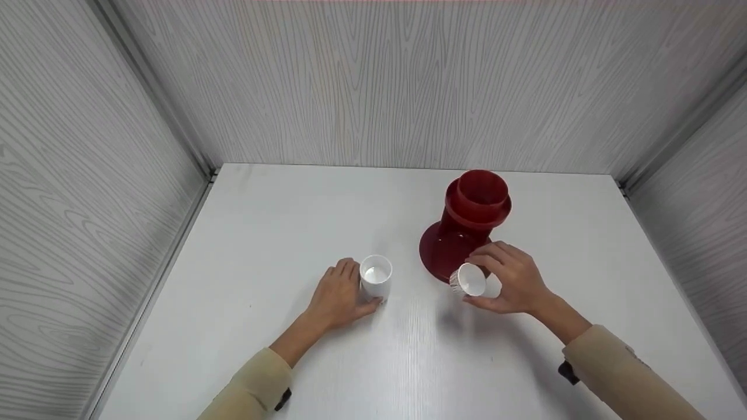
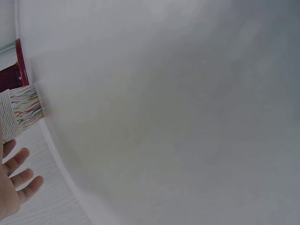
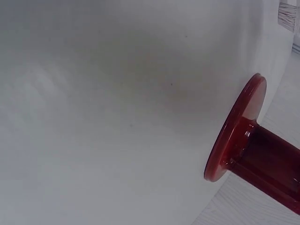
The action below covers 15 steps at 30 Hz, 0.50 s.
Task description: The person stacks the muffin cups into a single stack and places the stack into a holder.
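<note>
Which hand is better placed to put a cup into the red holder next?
Right. The right hand already holds a tilted paper cup beside the red holder. The left hand grips an upright cup farther away.

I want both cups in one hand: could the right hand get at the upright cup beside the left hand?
Probably not yet: the right hand already holds a tilted cup, and the left hand wraps the upright cup.

Head view: high, facing down and forward over the table (image 1: 292,198). Wrist views: very near, mostly blocked white; both share the red stand (image 1: 467,233) at 12–1 o'clock.
</note>
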Tool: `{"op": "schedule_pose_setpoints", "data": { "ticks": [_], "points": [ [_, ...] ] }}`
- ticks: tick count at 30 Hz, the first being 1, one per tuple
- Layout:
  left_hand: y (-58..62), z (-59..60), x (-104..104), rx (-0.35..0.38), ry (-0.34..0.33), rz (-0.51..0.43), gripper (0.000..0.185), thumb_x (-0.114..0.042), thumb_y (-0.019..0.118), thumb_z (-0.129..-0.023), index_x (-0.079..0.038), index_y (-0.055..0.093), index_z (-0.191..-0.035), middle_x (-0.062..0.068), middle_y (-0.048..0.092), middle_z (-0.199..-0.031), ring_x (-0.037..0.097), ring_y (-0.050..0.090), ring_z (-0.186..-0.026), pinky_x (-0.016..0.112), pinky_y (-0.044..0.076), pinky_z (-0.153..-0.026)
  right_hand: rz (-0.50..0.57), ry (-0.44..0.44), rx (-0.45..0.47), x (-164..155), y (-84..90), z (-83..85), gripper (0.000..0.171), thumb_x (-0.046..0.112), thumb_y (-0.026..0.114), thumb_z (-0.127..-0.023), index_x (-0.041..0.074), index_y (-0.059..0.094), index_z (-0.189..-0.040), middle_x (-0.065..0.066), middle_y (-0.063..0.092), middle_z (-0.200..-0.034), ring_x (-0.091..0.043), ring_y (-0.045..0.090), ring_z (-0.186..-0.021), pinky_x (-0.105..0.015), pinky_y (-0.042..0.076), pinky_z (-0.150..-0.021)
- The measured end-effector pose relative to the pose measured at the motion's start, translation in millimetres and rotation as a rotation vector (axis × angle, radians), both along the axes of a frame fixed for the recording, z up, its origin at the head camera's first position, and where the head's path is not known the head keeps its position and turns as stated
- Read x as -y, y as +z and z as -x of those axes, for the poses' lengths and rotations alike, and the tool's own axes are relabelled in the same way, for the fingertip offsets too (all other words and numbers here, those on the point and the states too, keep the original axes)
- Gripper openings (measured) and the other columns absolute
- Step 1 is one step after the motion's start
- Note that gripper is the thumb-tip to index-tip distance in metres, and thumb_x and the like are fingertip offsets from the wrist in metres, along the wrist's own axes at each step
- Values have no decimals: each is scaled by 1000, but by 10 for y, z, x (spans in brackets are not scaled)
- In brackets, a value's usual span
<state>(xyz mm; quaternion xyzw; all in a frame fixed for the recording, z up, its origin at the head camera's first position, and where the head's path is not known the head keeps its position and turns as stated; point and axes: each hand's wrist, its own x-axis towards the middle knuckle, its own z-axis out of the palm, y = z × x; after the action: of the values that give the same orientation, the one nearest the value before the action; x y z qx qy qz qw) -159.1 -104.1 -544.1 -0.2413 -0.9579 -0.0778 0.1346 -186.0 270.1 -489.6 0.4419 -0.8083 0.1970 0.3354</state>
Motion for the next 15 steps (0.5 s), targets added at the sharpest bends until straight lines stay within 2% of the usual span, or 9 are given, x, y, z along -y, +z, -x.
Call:
{"op": "schedule_pose_setpoints", "data": {
  "ticks": [3, 10, 15],
  "points": [
    [6, 3, -3, -4, -1, 1, 79, -64, 67, -91, 3, 58, -131, 15, 66, -122, 29, 62, -122, 42, 57, -95, 17, 10, -6, 94, 31, 8, 60, 60, 79, -81, 7, 76, -109, -5, 76, -104, -21, 69, -92, -37, 60, -73],
    [4, 4, -4, 13, 0, 10, 79, -65, 65, -92, 3, 58, -132, 15, 66, -123, 30, 61, -123, 43, 57, -96, 52, 33, 28, 302, 72, 37, 58, 52, 86, -75, 9, 75, -112, -5, 76, -106, -22, 70, -96, -43, 63, -78],
    [2, 6, -6, 23, -3, 12, 81, -65, 65, -92, 4, 57, -133, 15, 65, -124, 30, 60, -125, 43, 57, -98, 60, 22, 58, 436, 113, 53, 59, 58, 83, -78, 10, 74, -112, -6, 76, -107, -22, 69, -98, -43, 63, -79]
  ]
}}
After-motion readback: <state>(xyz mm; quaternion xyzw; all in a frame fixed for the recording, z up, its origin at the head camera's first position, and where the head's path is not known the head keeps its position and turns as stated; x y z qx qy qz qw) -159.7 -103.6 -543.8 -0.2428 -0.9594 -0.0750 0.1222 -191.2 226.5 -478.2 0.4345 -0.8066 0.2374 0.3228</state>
